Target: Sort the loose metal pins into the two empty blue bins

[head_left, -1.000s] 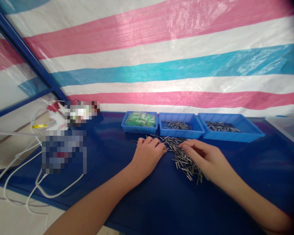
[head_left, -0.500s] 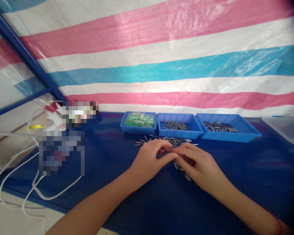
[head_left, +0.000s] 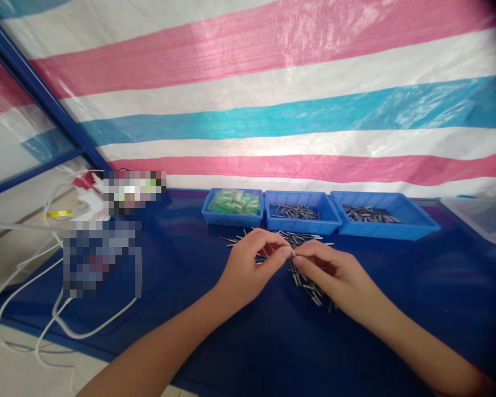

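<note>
Over a heap of thin metal pins (head_left: 308,286), my left hand (head_left: 254,259) and my right hand (head_left: 334,270) meet fingertip to fingertip. Thumb and index finger of each hand are pinched together. Between the fingertips shows a bit of a small metal pin (head_left: 293,254), mostly covered by the fingers. The loose pins lie on the blue tabletop (head_left: 264,342), partly hidden behind both hands. Some of them seem to have a thicker, paler sleeve at one end.
Behind the heap stand three blue bins: one with green-tinted bagged pieces (head_left: 235,202), a middle bin (head_left: 273,223) and a right bin (head_left: 413,226) with metal pins. A clear plastic container (head_left: 479,220) is at far right. White cables (head_left: 86,335) hang at left.
My fingertips have shifted slightly down and left, and the right hand's fingers have closed into a pinch. A bit of metal now shows between the hands.
</note>
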A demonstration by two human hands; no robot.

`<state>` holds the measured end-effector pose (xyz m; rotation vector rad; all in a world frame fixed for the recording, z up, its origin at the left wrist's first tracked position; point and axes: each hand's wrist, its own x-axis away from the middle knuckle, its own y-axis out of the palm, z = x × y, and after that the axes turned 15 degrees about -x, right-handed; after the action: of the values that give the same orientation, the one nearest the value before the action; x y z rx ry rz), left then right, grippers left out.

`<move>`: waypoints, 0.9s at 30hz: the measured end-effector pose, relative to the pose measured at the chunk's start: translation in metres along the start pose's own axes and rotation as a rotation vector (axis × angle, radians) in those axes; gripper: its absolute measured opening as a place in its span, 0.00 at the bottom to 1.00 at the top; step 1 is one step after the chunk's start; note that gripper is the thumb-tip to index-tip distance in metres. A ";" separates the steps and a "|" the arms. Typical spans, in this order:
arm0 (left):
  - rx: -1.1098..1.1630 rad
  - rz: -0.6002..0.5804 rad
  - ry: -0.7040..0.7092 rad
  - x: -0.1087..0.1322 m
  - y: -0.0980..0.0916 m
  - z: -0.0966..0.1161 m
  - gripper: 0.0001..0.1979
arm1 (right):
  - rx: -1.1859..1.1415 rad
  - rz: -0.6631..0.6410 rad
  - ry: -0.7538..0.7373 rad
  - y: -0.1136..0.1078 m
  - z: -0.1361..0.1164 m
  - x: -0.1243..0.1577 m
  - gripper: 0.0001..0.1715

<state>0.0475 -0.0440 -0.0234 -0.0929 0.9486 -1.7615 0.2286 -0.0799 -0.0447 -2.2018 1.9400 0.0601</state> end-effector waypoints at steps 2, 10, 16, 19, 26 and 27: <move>0.002 0.012 0.015 0.000 -0.001 0.000 0.06 | -0.044 0.049 0.009 0.000 0.000 0.000 0.13; -0.042 -0.013 0.035 0.000 0.000 -0.004 0.05 | -0.074 0.168 -0.081 -0.006 -0.002 0.003 0.08; -0.112 -0.192 0.115 0.000 0.003 -0.004 0.09 | 0.097 0.080 -0.198 -0.007 -0.011 0.006 0.11; -0.183 -0.230 0.095 0.001 0.003 -0.005 0.12 | 0.158 0.169 -0.180 -0.018 -0.010 0.001 0.13; -0.594 -0.239 0.143 0.002 -0.006 -0.017 0.16 | 0.529 0.696 -0.034 -0.088 0.010 -0.019 0.19; -0.642 -0.259 0.146 0.002 -0.008 -0.019 0.19 | 0.628 0.663 -0.036 -0.096 0.011 -0.021 0.20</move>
<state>0.0310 -0.0341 -0.0322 -0.5229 1.6426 -1.6425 0.3210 -0.0460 -0.0397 -1.1220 2.1863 -0.3549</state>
